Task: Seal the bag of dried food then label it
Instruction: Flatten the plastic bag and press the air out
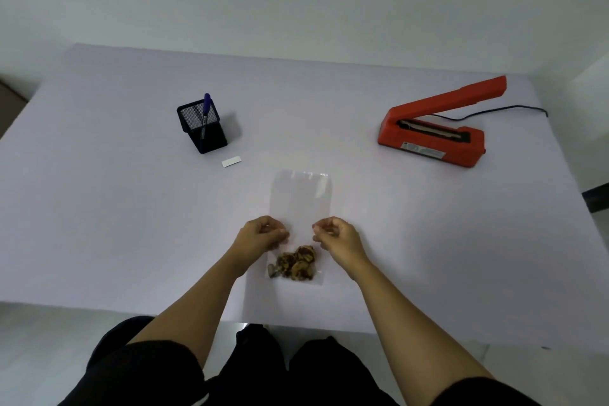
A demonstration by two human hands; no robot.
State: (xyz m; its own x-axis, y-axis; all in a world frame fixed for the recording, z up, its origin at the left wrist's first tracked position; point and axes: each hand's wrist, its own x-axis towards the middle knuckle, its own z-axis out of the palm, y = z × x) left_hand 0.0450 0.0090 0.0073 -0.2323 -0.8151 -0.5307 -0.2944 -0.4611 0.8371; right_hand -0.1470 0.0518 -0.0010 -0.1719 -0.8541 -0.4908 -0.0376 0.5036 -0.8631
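A clear plastic bag (301, 198) lies flat on the table in front of me, its open mouth pointing away. Brown dried food (296, 263) sits bunched at the bag's near end. My left hand (262, 236) pinches the bag's left edge just above the food. My right hand (336, 236) pinches the right edge at the same height. A small white label (231, 162) lies to the far left of the bag. A red heat sealer (435, 130) stands at the far right with its arm raised.
A black mesh pen holder (201, 127) with a blue marker (205, 110) stands behind the label. The sealer's black cord (514, 109) trails off to the right. The table (99, 208) is covered in pale lilac; its near edge runs just below the bag.
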